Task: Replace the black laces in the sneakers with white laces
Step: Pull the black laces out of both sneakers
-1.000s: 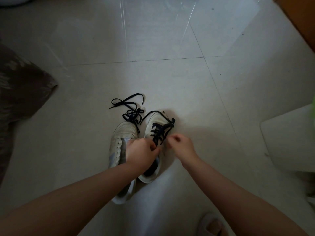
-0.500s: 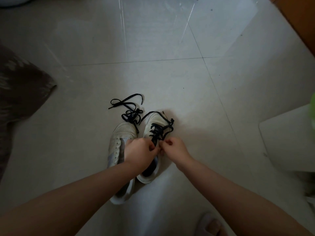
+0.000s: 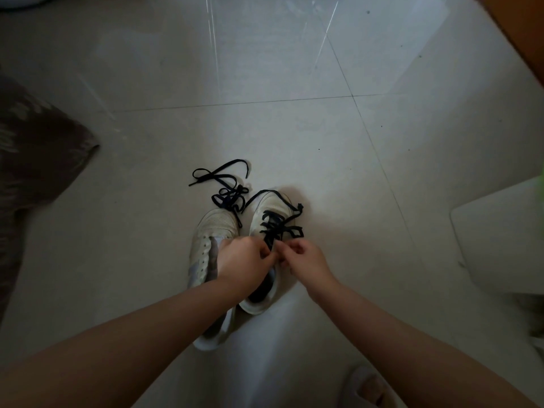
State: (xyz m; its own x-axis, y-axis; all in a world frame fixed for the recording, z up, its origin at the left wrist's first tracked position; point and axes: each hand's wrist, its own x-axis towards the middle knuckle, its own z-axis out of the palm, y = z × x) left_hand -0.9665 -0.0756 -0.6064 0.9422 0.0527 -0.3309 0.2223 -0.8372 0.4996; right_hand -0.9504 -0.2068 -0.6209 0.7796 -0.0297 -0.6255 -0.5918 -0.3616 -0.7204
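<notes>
Two white sneakers stand side by side on the tiled floor, toes pointing away from me. The left sneaker (image 3: 210,240) has no lace in its eyelets. A loose black lace (image 3: 223,187) lies tangled on the floor by its toe. The right sneaker (image 3: 269,207) still carries a loosened black lace (image 3: 279,226) with loops sticking out to the right. My left hand (image 3: 241,263) grips the right sneaker's tongue area. My right hand (image 3: 303,260) pinches the black lace close beside it. No white laces are in view.
A brown patterned cloth (image 3: 32,160) lies at the left edge. A white board-like object (image 3: 500,231) sits on the floor at the right. My foot in a grey slipper (image 3: 368,387) shows at the bottom. An orange wooden edge (image 3: 527,30) runs along the top right.
My right hand has moved left from beside the sneaker to meet my left hand over the lacing. The lace loops on the right side have shifted slightly.
</notes>
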